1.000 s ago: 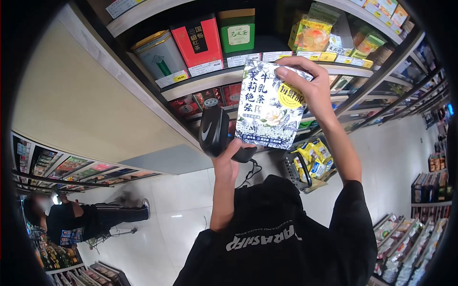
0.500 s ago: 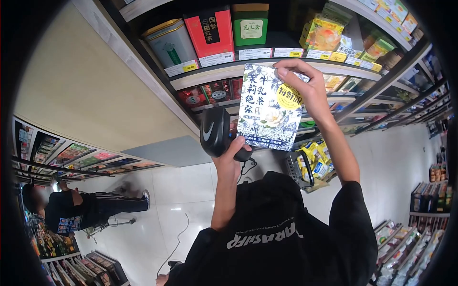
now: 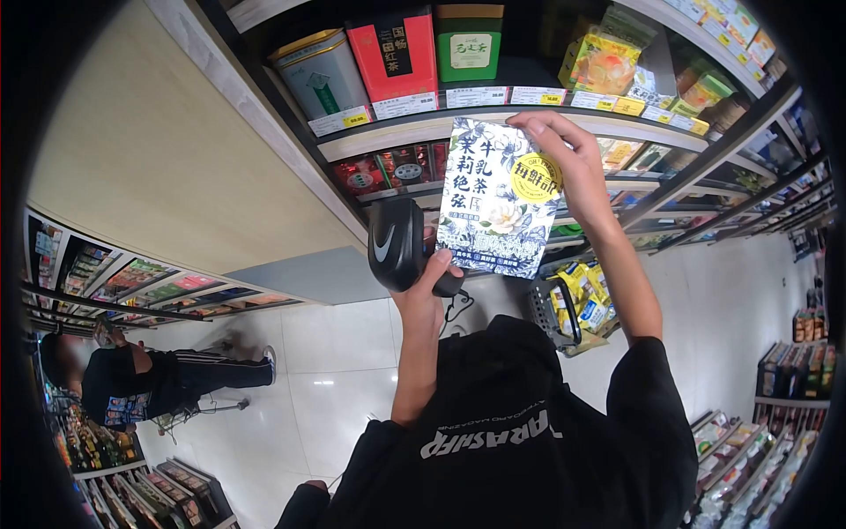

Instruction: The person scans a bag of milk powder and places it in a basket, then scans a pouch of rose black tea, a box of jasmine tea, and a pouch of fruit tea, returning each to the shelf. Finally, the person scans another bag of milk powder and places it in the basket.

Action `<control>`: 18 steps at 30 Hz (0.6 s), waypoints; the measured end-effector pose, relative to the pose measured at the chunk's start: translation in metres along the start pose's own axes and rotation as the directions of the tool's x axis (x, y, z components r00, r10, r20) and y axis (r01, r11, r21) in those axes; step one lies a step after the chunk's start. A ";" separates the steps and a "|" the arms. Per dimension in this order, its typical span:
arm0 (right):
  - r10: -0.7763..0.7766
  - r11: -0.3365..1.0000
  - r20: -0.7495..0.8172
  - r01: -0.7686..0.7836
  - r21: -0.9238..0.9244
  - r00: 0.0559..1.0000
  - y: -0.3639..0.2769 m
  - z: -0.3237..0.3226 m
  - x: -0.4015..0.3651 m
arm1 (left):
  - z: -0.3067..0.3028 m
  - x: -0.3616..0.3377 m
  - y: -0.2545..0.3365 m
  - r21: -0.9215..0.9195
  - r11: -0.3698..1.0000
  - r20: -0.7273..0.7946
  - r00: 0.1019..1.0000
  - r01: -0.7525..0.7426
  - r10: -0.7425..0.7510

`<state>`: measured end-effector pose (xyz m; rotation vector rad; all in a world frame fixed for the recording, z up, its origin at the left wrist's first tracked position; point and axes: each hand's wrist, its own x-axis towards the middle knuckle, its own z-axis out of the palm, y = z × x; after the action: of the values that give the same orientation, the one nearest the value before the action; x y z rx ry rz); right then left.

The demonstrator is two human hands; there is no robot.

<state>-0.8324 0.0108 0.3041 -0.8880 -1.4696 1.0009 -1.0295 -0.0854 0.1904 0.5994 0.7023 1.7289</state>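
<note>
My right hand point(image 3: 571, 163) grips the upper right edge of a milk tea box point(image 3: 498, 198), white with blue flower print and a yellow round label. The box is held up, its front facing me. My left hand point(image 3: 425, 286) is wrapped around the handle of a black barcode scanner point(image 3: 397, 242), just left of the box. The left thumb lies at the box's lower left corner. The scanner's head hides part of the shelf behind.
Ahead is a shelf with a grey tin point(image 3: 319, 75), a red tea box point(image 3: 394, 57), a green tea box point(image 3: 470, 48) and yellow packets point(image 3: 604, 62). A basket point(image 3: 557, 310) with yellow packages stands on the floor. Another person point(image 3: 167, 383) stands at left.
The box has tilted slightly, and its yellow label shows more fully. At the bottom left, a hand seen earlier is mostly replaced by a dark sleeve. Both my hands keep their grips.
</note>
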 end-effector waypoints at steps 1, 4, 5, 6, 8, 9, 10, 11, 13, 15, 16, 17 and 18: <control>0.003 0.999 0.010 -0.003 0.033 1.000 0.001 -0.003 -0.001 | -0.001 0.000 0.000 -0.002 1.000 0.007 1.000 0.003 -0.003; 0.011 0.971 0.029 -0.018 0.240 1.000 0.004 -0.010 -0.006 | 0.002 -0.001 -0.001 0.029 0.999 -0.004 1.000 -0.027 0.027; 0.015 0.943 0.024 -0.022 0.331 1.000 0.006 -0.009 -0.010 | 0.004 -0.001 -0.002 0.045 0.998 -0.012 0.999 -0.045 0.045; 0.019 0.908 0.020 -0.026 0.419 1.000 0.008 -0.007 -0.017 | 0.005 0.000 -0.001 0.019 0.999 -0.013 0.999 -0.039 0.040; 0.011 0.880 -0.007 -0.007 0.475 1.000 0.015 -0.004 -0.033 | 0.009 -0.003 0.001 -0.033 0.999 -0.014 1.000 -0.026 0.026; 0.015 0.891 -0.033 0.002 0.454 0.999 0.020 0.000 -0.045 | 0.008 -0.003 -0.001 -0.054 0.998 -0.011 1.000 -0.022 0.021; 0.015 0.902 -0.058 0.011 0.432 0.998 0.030 0.004 -0.057 | 0.006 -0.001 -0.004 -0.075 0.997 -0.009 1.000 -0.019 0.019; 0.023 0.895 -0.089 0.019 0.445 0.996 0.038 0.009 -0.069 | 0.005 0.000 -0.006 -0.095 0.995 -0.009 1.000 -0.019 0.018; 0.059 0.875 -0.124 0.009 0.483 0.991 0.056 0.023 -0.090 | 0.006 0.002 -0.007 -0.082 0.996 -0.038 0.999 -0.034 0.031; 0.046 0.873 -0.112 0.015 0.487 0.993 0.065 0.033 -0.101 | 0.006 0.002 -0.007 -0.071 0.997 -0.052 0.998 -0.036 0.032; 0.077 0.876 -0.108 -0.016 0.483 0.991 0.066 0.034 -0.101 | 0.006 0.003 -0.007 -0.067 0.997 -0.054 0.998 -0.039 0.035; 0.108 0.878 -0.107 -0.045 0.477 0.988 0.066 0.033 -0.102 | 0.005 0.003 -0.008 -0.063 0.997 -0.054 0.998 -0.040 0.036; 0.136 0.880 -0.105 -0.072 0.470 0.985 0.066 0.033 -0.101 | 0.005 0.004 -0.009 -0.062 0.997 -0.052 0.998 -0.043 0.040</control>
<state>-0.8519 -0.0623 0.2043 -0.6704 -1.0080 1.2802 -1.0212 -0.0789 0.1876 0.5311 0.6724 1.8033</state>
